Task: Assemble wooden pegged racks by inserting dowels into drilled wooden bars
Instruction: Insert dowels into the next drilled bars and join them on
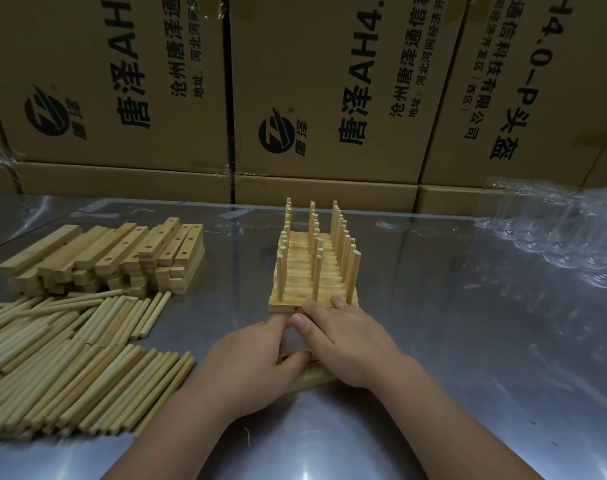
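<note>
We see cardboard boxes stacked along the table's far edge. The loose dowels are piled at the near-left edge and the clear plastic packaging sits at the far-right. The stack of drilled bars is just behind the dowels. A row of pegged racks stands mid-table, pegs upright (three per bar, as far as we can count). The right hand lies flat and released, its fingertips touching the nearest rack. The left hand is beside it with fingers curled; we can't tell what it grips, if anything. A single bar lies flat on the table under both palms, near the middle of the near edge.
</note>
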